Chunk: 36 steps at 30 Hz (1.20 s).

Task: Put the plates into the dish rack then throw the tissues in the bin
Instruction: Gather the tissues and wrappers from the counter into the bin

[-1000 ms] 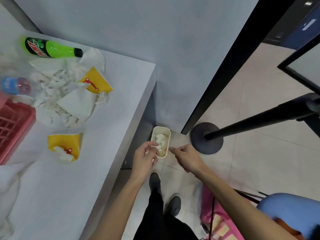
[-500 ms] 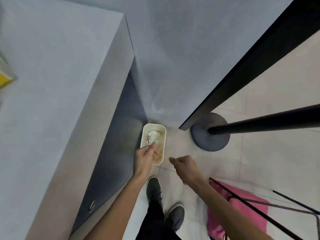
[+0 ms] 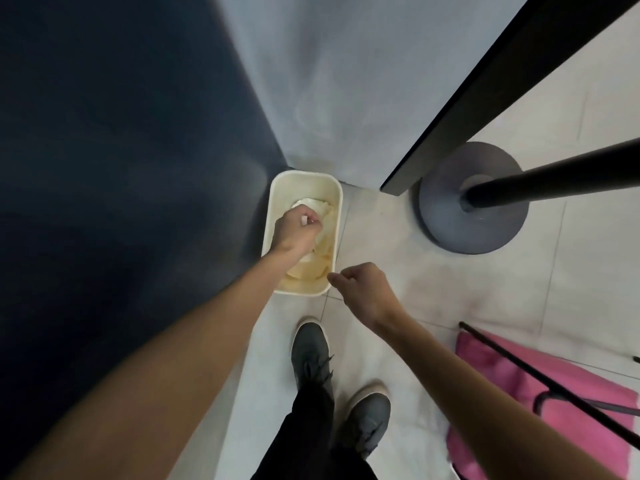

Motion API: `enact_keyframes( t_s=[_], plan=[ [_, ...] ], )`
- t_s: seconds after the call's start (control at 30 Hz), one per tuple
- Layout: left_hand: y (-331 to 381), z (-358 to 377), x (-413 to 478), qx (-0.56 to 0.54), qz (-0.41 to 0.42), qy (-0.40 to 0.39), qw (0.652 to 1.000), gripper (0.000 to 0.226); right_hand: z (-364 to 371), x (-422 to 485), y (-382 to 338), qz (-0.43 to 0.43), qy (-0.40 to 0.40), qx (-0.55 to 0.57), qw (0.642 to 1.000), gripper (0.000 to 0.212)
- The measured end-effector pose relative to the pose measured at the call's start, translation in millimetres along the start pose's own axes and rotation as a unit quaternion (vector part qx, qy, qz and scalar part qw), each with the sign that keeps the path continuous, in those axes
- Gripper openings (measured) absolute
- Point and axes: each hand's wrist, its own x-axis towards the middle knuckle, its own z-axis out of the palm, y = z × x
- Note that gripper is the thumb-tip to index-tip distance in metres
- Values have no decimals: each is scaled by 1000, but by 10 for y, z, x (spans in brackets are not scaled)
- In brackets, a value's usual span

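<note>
A cream rectangular bin (image 3: 338, 202) stands on the floor in the corner between the dark table side and the wall. Crumpled white tissues (image 3: 320, 252) lie inside it. My left hand (image 3: 296, 230) reaches down into the bin with curled fingers, and a bit of white tissue shows between them. My right hand (image 3: 362, 289) hovers just right of the bin's near corner, fingers loosely curled, holding nothing. The plates and the dish rack are out of view.
The dark side panel of the table (image 3: 121, 168) fills the left. A round grey stand base (image 3: 472, 197) with a black pole sits right of the bin. A pink bag (image 3: 519, 393) lies at the lower right. My shoes (image 3: 310, 355) stand on the tiled floor.
The view has dropped from the tabletop to the floor. My left hand has gone from above the bin down into it with the tissue. My right hand stays beside the bin.
</note>
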Motion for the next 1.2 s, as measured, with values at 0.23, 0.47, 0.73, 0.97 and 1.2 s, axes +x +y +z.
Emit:
enact_keyframes(
  t_s=[0.23,0.47,0.73,0.97,1.2],
  plan=[
    [-423,178,787,96,6,1,995,19,177,541,303,4,-28,25,999,40],
    [-662,248,996,221,59,-13,973,54,218,809,435,21,-29,60,998,35],
    [-718,117,74,35,210,180,960,49,259,884,243,25,-39,66,997,15],
    [-1184,215,-506,103,109,156,976,81,318,1104,-98,40,-51,109,992,40],
    [-1316,237,-585,129,110,130,977,87,280,1303,-322,59,-147,145,977,73]
  ],
)
